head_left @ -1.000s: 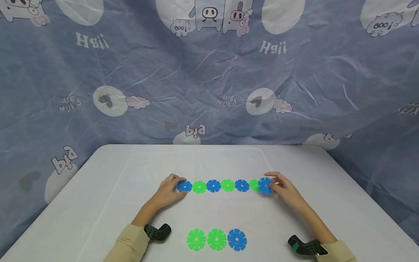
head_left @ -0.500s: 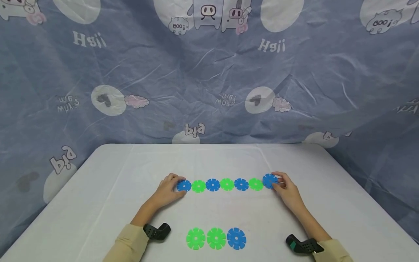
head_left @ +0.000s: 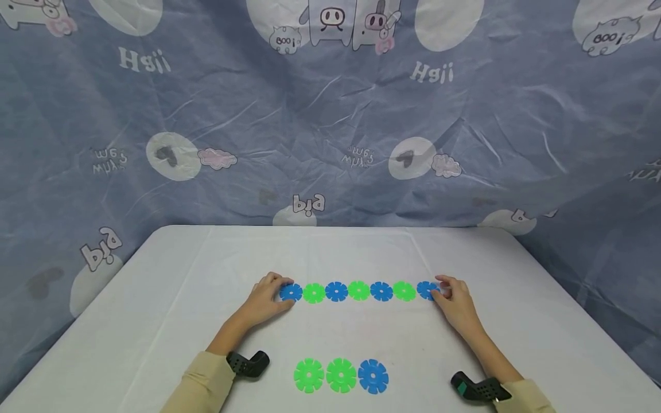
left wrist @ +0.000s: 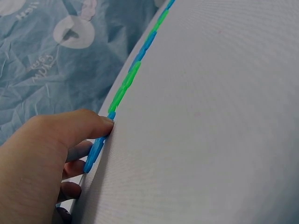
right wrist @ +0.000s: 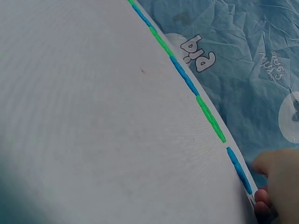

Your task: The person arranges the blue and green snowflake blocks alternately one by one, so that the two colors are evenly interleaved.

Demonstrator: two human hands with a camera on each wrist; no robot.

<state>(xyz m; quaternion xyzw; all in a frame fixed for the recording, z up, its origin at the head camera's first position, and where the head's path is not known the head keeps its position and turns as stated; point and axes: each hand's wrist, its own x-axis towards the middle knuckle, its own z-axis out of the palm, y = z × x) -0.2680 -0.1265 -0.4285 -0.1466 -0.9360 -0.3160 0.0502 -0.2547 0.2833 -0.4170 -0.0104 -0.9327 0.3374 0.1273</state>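
Notched, flower-shaped plastic discs lie flat in a row, blue and green by turns. My left hand (head_left: 265,299) holds the blue disc (head_left: 291,292) at the row's left end, thumb on its near edge and fingers on its far side. In the left wrist view the thumb (left wrist: 100,122) overlaps that edge. My right hand (head_left: 457,301) is at the right-end blue disc (head_left: 426,290); a small gap parts this disc from the neighbouring green disc (head_left: 404,291). The right wrist view shows the thumb (right wrist: 262,163) off the disc, with fingertips near its outer end.
Nearer me lie two green discs (head_left: 308,376) and a third, blue disc (head_left: 373,376) side by side. The white table (head_left: 206,269) reaches back to a blue printed cloth (head_left: 248,115). A black wrist camera (head_left: 480,388) sits on each wrist.
My right hand has moved the blue disc rightward from over the end green disc and lowered it to the table beside the row. The left hand has stayed in place.
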